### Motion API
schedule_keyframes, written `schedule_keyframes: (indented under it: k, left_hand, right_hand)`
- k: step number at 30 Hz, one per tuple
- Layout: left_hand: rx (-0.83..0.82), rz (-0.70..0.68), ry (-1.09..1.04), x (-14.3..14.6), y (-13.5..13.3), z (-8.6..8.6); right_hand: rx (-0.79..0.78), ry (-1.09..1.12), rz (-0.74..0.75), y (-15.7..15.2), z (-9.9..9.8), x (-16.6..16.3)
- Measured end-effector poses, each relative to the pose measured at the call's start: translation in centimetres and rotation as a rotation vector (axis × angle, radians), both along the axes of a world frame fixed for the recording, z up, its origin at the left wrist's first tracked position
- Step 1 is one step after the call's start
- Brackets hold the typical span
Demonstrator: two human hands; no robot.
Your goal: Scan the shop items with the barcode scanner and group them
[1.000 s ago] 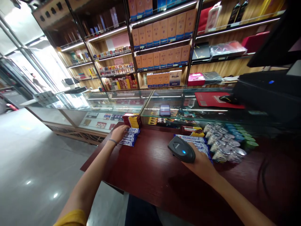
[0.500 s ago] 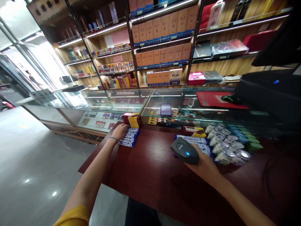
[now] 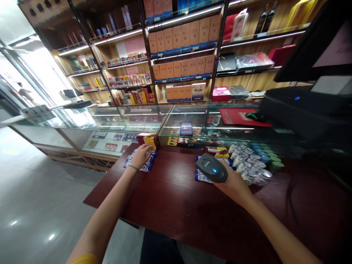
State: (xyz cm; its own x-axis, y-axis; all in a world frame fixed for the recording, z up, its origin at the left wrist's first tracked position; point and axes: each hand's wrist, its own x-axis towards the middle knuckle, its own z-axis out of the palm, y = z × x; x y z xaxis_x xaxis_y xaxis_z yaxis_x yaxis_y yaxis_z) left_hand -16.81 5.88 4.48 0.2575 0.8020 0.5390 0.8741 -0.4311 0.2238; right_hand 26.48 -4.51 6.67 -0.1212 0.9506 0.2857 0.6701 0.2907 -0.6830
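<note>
My right hand (image 3: 233, 183) is closed round a dark grey barcode scanner (image 3: 211, 167) with a blue light, held just over a blue and white packet (image 3: 200, 176) on the dark red wooden counter (image 3: 176, 201). My left hand (image 3: 141, 154) rests palm down on a row of blue and white packets (image 3: 147, 165) at the counter's far left, its fingers lying flat across them. Right behind that hand stands a stack of red and yellow bars (image 3: 149, 139).
Several silver-lidded and green tins (image 3: 251, 163) crowd the counter to the right of the scanner. A glass display case (image 3: 192, 126) runs behind, with a red mat and a mouse (image 3: 254, 116) on top. A black register and monitor (image 3: 310, 91) stand at right. Shelves of boxes (image 3: 181, 47) fill the wall.
My left hand has slid further onto the blue and white packets. The scanner hand has shifted slightly left over the packet. The view has drifted, so everything sits lower left.
</note>
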Motion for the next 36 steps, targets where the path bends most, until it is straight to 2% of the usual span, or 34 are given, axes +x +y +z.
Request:
schedule_keyframes:
  k: [2,8,14,18,22,30,36]
  left_hand:
    - [0.039,-0.029,-0.039,2.6,-0.4,0.1]
    - [0.061,-0.163,-0.155,11.5,-0.9,-0.5]
    - [-0.006,-0.301,-0.236,20.4,-0.7,-2.3]
    - [-0.085,-0.381,-0.228,24.9,-0.4,-3.3]
    - [-0.126,-0.415,-0.178,27.6,-0.1,-3.8]
    - [-0.206,-0.383,-0.013,30.5,1.5,-3.3]
    - [-0.325,-0.312,-0.091,31.9,2.2,-3.9]
  right_hand:
    - [0.014,-0.005,-0.057,0.4,0.7,1.4]
    - [-0.048,0.050,-0.029,1.1,2.7,6.1]
    - [-0.051,0.141,-0.018,0.5,4.4,8.0]
    - [-0.127,0.195,-0.038,0.0,5.2,9.0]
    - [-0.174,0.239,-0.062,-0.1,5.4,10.0]
    - [-0.149,0.304,-0.071,-0.2,5.6,10.6]
    - [-0.105,0.311,-0.051,-0.1,5.3,11.0]
